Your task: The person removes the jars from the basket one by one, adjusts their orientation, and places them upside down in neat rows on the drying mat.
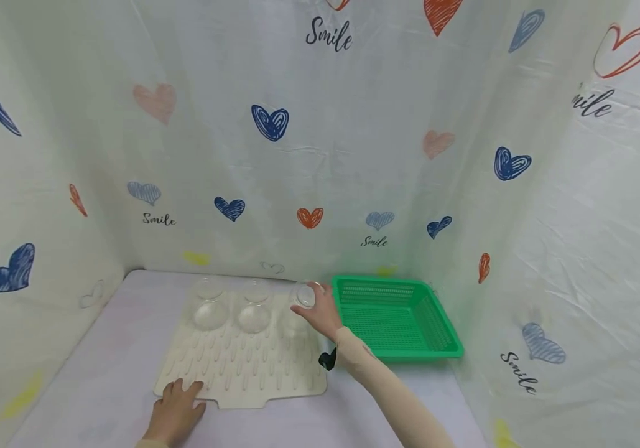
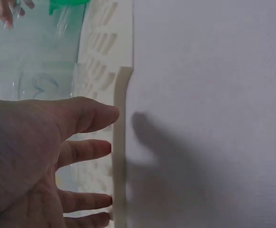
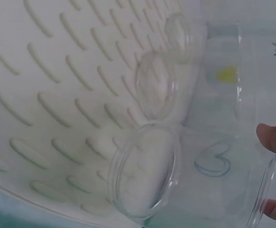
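My right hand (image 1: 321, 314) grips a clear cup (image 1: 304, 295) over the back right of a cream drainer mat (image 1: 241, 367); in the right wrist view, thumb and a finger are at one end of this cup (image 3: 214, 194). Whether its other end touches the mat cannot be told. Two more clear cups, one on the left (image 1: 210, 315) and one in the middle (image 1: 254, 317), stand in line with it along the mat's back. At the mat's front left edge rests my left hand (image 1: 176, 410), its fingers spread and holding nothing; the left wrist view shows fingertips (image 2: 102, 118) along that edge.
Just right of the mat, a green plastic basket (image 1: 431, 353) stands close to my right forearm. A white cloth (image 1: 96, 354) covers the table. White curtains (image 1: 331, 168) printed with hearts and words hang behind and on both sides.
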`<state>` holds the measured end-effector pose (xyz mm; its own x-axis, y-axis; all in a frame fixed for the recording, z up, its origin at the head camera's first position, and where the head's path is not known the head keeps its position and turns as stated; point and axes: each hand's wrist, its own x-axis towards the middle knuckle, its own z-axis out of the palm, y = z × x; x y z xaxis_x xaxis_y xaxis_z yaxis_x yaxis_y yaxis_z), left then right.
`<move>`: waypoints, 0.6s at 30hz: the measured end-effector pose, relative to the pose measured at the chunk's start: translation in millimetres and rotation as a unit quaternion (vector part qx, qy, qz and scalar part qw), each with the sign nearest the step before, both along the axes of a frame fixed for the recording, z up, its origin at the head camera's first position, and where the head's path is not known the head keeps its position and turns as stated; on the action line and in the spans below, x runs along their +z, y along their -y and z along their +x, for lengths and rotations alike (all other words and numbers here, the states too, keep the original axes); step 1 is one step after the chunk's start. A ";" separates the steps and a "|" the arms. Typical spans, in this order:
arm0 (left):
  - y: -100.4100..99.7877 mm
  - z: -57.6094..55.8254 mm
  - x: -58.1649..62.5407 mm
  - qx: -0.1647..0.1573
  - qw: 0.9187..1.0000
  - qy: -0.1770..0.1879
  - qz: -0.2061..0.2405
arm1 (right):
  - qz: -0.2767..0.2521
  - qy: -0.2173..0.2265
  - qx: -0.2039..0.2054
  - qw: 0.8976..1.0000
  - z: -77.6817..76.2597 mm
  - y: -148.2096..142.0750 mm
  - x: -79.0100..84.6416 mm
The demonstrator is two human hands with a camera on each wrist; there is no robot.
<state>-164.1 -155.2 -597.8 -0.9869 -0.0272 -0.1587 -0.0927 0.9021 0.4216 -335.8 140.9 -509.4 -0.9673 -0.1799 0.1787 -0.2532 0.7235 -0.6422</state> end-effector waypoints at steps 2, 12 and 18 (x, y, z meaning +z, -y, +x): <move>2.6 0.8 -6.7 0.000 1.000 0.002 -0.004 | 0.012 0.000 -0.005 1.000 -6.8 2.9 -6.7; 0.2 3.0 -12.2 -0.001 1.000 0.000 -0.009 | 0.024 0.053 -0.011 0.998 -14.0 8.4 -33.6; 0.8 3.9 -12.7 -0.003 1.000 -0.006 -0.018 | 0.034 0.053 0.003 0.998 -13.6 8.7 -37.4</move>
